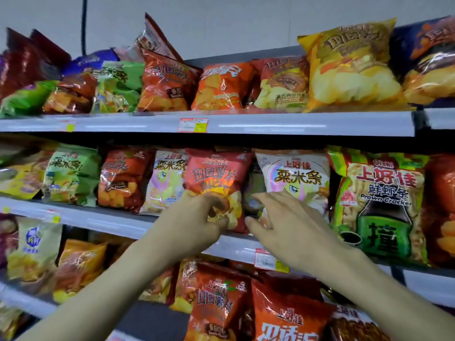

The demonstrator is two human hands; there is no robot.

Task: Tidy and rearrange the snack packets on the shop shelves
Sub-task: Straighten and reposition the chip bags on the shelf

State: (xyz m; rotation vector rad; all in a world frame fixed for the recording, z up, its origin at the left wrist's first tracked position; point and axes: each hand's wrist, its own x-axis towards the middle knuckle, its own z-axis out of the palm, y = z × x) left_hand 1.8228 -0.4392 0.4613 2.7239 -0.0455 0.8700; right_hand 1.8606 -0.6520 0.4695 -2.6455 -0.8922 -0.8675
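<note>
**Both hands working at the middle shelf**

The shelves (246,124) are standing three tiers deep in view, each one crowded with snack packets leaning shoulder to shoulder; the middle shelf (118,221) is carrying the ones being handled. The red packet (216,175) is standing at the front lip, touching the pale packet (170,178) on one side; the white packet (293,175) is sitting just beside it on the other, with a darker packet wedged in the gap between.

The left hand (197,222) is curling its fingers round the red packet's lower edge, pinching the foil; the right hand (283,222) is hovering with fingers spread and loose, close over the white packet's lower corner, though whether it is touching is hard to say.

The likely risk: the red packet is already overhanging the lip, so a tug could be tipping it off onto the lower tier; neighbours are pressing so tight that one shift may be toppling several. Open room is scarce; only the bare shelf front and the air before it are free.
</note>
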